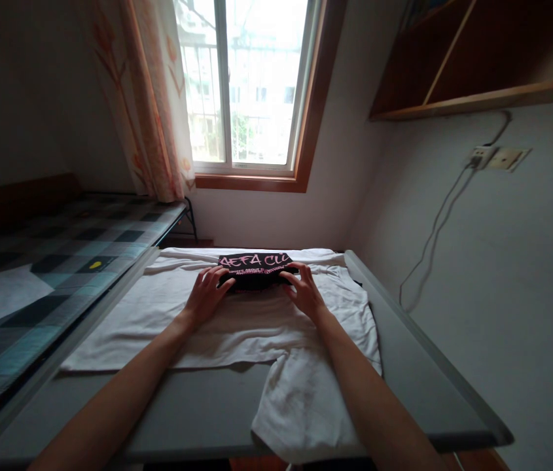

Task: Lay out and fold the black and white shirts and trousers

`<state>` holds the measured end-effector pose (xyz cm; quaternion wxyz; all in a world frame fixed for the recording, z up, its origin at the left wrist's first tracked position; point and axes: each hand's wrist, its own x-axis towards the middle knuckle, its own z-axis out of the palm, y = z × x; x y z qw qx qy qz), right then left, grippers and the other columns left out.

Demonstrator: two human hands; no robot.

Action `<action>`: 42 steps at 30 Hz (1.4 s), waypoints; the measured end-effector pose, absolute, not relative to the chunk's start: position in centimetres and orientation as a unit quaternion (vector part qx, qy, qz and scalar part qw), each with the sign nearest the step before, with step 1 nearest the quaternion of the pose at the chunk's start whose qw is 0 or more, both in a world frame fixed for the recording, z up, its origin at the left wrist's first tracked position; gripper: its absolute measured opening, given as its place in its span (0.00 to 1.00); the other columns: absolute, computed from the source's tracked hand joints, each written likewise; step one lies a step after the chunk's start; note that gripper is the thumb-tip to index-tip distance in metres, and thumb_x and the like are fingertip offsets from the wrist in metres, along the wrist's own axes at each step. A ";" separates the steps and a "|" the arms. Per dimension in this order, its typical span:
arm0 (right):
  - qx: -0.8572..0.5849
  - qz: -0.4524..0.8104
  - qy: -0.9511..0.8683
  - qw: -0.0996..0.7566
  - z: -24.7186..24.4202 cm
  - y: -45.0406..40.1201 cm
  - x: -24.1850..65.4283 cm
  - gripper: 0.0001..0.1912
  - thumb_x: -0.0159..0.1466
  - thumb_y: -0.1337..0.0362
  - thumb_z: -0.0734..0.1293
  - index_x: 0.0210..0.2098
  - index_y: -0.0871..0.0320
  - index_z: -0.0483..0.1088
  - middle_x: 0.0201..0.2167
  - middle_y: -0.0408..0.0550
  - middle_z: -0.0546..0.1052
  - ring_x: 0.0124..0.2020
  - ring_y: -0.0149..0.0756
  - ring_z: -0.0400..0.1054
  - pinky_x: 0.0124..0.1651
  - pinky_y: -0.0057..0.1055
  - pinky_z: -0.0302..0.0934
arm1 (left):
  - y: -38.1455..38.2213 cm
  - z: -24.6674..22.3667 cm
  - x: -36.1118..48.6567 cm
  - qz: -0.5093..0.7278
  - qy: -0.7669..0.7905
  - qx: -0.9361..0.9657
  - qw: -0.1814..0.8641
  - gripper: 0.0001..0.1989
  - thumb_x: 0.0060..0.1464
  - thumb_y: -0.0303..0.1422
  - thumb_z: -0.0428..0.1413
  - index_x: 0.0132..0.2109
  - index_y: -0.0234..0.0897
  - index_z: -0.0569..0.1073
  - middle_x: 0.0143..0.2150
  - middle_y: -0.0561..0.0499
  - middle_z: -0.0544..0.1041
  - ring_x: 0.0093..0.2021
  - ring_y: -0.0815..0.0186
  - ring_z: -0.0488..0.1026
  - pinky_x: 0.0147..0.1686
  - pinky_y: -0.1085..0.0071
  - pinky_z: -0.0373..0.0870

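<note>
Right between the left hand [207, 292] and the right hand [307, 292], got a black panel [255, 267] with pink lettering, sitting on a white shirt [143, 330]. Pinching it at both ends, thumb against bent fingers on each side. Under both hands, looking at that shirt spread over a grey table [197, 402], pretty wrinkly, with a sleeve [303, 405] flopped on the near side of the right hand. Off left of the hands, seeing a checked bed [104, 239]; past them, a bright window [266, 78].

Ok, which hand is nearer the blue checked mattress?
Left. The left hand is right of the mattress, at the left end of the black printed fabric; the right hand is farther, at its right end.
</note>
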<state>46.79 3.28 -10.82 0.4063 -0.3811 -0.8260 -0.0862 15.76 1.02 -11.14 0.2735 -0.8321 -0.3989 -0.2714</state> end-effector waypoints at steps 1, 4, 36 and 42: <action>-0.378 -0.084 -0.828 0.406 -10.8 3.4 46.8 0.19 0.60 0.73 0.65 0.49 0.54 0.71 0.53 0.55 0.62 0.57 0.47 0.57 0.61 0.47 0.58 | 0.9 -11.0 15.8 -0.268 -0.403 -0.831 0.275 0.16 0.58 0.24 0.51 0.51 0.40 0.73 0.55 0.40 0.68 0.60 0.53 0.62 0.58 0.53 0.60; -0.375 -0.077 -0.838 0.389 -10.9 3.5 47.0 0.22 0.57 0.71 0.68 0.52 0.54 0.69 0.56 0.56 0.59 0.60 0.49 0.54 0.61 0.49 0.57 | 0.7 -10.8 15.8 -0.266 -0.407 -0.828 0.279 0.14 0.57 0.24 0.51 0.49 0.38 0.74 0.55 0.40 0.70 0.58 0.53 0.64 0.57 0.53 0.60; -0.409 0.044 -0.829 0.380 -10.9 4.1 48.7 0.07 0.59 0.69 0.70 0.38 0.55 0.75 0.34 0.47 0.77 0.40 0.40 0.68 0.46 0.39 0.62 | 1.3 -11.4 14.5 -0.268 -0.378 -0.878 0.118 0.29 0.49 0.21 0.53 0.59 0.40 0.68 0.49 0.44 0.74 0.49 0.56 0.69 0.51 0.58 0.65; -0.402 -0.014 -0.818 0.411 -10.6 4.0 48.3 0.11 0.56 0.73 0.66 0.34 0.54 0.77 0.31 0.47 0.75 0.39 0.41 0.66 0.46 0.39 0.62 | 1.1 -11.0 14.6 -0.269 -0.362 -0.880 0.148 0.27 0.51 0.22 0.53 0.58 0.43 0.71 0.48 0.44 0.73 0.49 0.57 0.69 0.51 0.57 0.65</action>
